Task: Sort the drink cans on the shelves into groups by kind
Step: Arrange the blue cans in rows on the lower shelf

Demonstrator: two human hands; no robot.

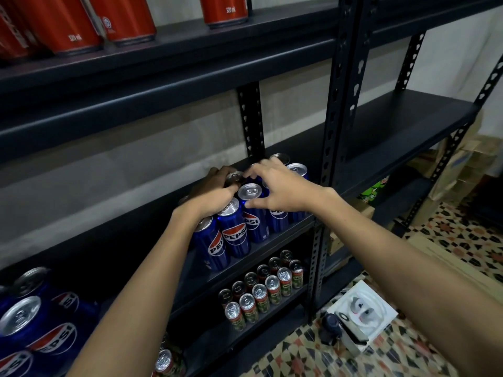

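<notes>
Several blue Pepsi cans (pixel 236 235) stand bunched at the right end of the middle shelf (pixel 283 242). My left hand (pixel 215 190) reaches over the left side of the bunch, its fingers curled round a rear can (pixel 234 176). My right hand (pixel 275 186) arches over the right side. Its thumb presses the side of the middle can (pixel 250 191) and its fingers curl behind it. More Pepsi cans (pixel 30 322) stand at the lower left. Red cans (pixel 128 17) are on the top shelf. Slim green-and-red cans (pixel 261 292) line the shelf below.
A black slotted upright (pixel 330 148) stands just right of the bunch. The neighbouring rack's shelf (pixel 408 118) is bare. A white box with earphones (pixel 362 314) and a dark object lie on the patterned tile floor. Cardboard boxes (pixel 462 164) are stacked at the far right.
</notes>
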